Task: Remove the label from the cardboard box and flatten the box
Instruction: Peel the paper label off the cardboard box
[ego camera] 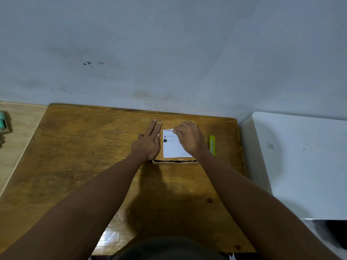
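Observation:
A small brown cardboard box [175, 159] lies on the wooden table [84, 156], near the back wall. A white label [173, 148] with dark print covers most of its top. My left hand [149, 141] lies flat on the box's left part, fingers straight, pressing it down. My right hand [189, 138] is over the label's far right part, and its fingertips pinch the label's lifted far edge. Much of the box's right side is hidden under that hand.
A yellow-green utility knife [212, 145] lies on the table just right of the box. A white cabinet or appliance [300, 166] stands against the table's right edge. A teal object [2, 121] sits on a lighter surface at far left. The grey wall runs behind.

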